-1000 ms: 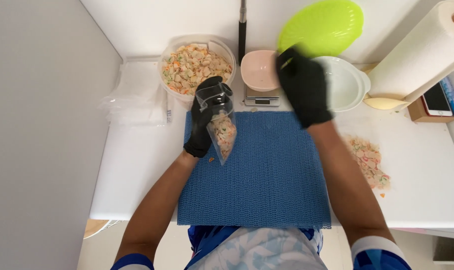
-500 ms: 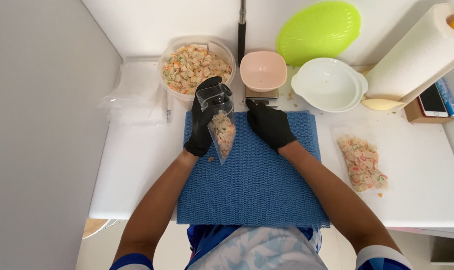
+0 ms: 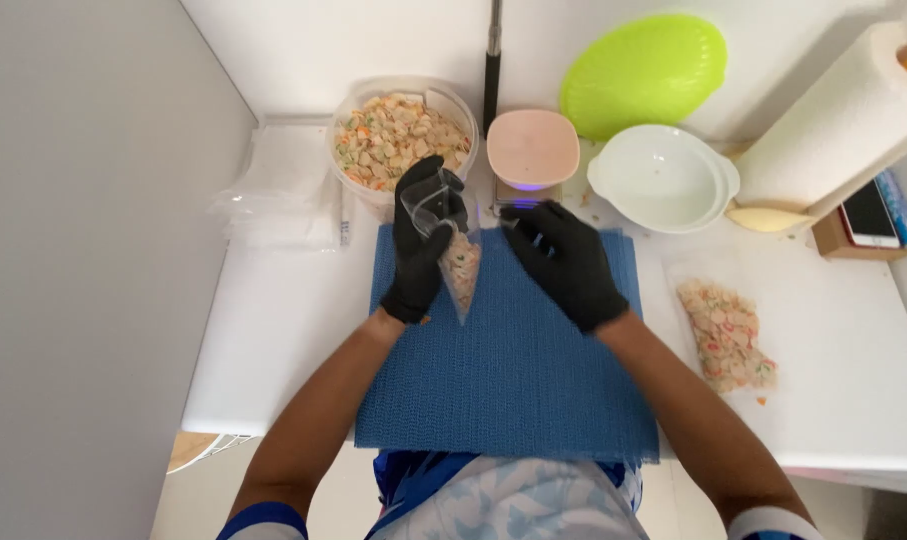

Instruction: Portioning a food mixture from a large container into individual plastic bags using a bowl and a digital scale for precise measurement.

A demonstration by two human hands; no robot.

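A person's gloved left hand (image 3: 420,243) gripped a small clear bag (image 3: 460,262) of mixed snack upright over the blue mat (image 3: 508,380); the right hand (image 3: 565,262), fingers loosely spread and empty, hovered beside it; steadying the bag's mouth seemed wise.

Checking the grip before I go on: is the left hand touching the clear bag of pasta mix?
Touching. The head view shows the left hand wrapped around the top of the clear bag, holding it above the blue mat.
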